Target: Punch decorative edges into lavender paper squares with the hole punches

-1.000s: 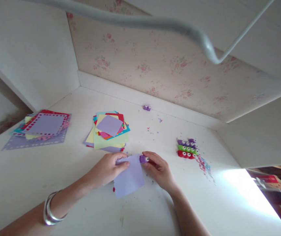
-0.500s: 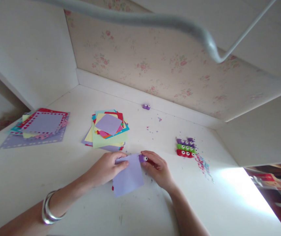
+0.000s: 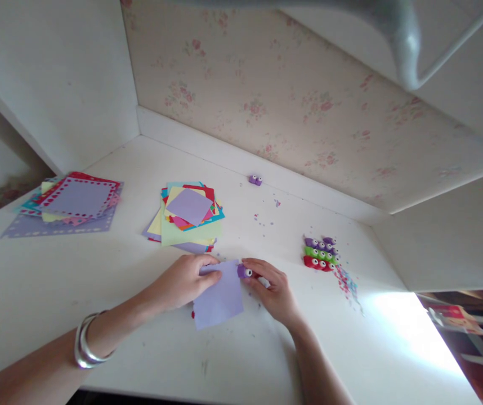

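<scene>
A lavender paper square (image 3: 219, 298) lies in front of me, its upper left edge pinched between the thumb and fingers of my left hand (image 3: 195, 281). My right hand (image 3: 272, 289) grips a small purple punch (image 3: 244, 271) with a white eye-like dot, right at the paper's upper right corner. Small notches show along the paper's top edge. A tiny red bit (image 3: 193, 315) sits at its left edge.
Stacked coloured papers (image 3: 188, 207) stand beyond my left hand. Punched-edge sheets (image 3: 79, 197) lie at the far left. Purple, green and red punches (image 3: 321, 254) sit at the right beside scattered confetti (image 3: 347, 284). Another purple pair (image 3: 255, 180) is near the wall.
The camera view has shifted and tilted a little. Both hands still hold the paper and the purple punch, and the punch now shows slightly more clear of the paper's corner.
</scene>
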Motion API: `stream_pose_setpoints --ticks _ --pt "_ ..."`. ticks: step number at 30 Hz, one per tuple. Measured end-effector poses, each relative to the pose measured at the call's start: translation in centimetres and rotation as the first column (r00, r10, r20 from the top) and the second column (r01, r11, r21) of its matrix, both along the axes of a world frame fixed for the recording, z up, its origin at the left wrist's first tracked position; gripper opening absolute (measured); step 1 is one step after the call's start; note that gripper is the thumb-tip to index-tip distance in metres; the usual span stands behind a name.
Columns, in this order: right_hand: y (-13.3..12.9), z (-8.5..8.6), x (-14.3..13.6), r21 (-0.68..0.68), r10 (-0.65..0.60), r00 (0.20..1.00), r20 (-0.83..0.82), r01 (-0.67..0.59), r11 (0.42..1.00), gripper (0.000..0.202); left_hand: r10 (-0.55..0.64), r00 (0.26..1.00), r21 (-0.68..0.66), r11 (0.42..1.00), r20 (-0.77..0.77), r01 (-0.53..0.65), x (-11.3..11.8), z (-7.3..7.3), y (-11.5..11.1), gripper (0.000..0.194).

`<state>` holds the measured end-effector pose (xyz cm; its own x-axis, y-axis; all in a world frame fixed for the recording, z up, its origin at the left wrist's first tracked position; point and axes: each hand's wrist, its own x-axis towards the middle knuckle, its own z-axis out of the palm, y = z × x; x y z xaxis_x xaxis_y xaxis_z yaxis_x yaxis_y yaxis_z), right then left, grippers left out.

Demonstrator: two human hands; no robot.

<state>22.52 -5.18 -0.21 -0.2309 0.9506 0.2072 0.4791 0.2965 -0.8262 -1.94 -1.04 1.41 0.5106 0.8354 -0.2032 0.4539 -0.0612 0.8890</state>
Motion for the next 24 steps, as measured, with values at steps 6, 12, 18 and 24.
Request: stream_pose_setpoints --ticks 6,12,18,24 --pt "0.0 -0.1 -0.1 -0.012 0.054 0.998 -0.013 -0.054 0.998 0.028 -0.045 0.998 0.042 0.998 -0.047 0.047 -0.1 -0.1 0.0 0.029" --pt "-0.1 -0.1 0.1 -0.061 0.061 0.997 0.036 -0.059 0.996 0.027 -0.052 0.989 0.193 0.978 -0.139 0.079 0.2 -0.8 -0.3 0.029" --pt "-0.4 0.7 0.0 -0.157 0.094 0.984 0.151 -0.070 0.985 0.029 -0.048 0.955 0.401 0.900 -0.294 0.168 0.9 -1.6 -1.4 0.025" --pt "-0.4 1.5 -0.4 -0.142 0.090 0.980 0.178 -0.064 0.988 0.026 0.029 0.946 0.573 0.802 -0.322 0.170 1.1 -1.6 -2.0 0.026"
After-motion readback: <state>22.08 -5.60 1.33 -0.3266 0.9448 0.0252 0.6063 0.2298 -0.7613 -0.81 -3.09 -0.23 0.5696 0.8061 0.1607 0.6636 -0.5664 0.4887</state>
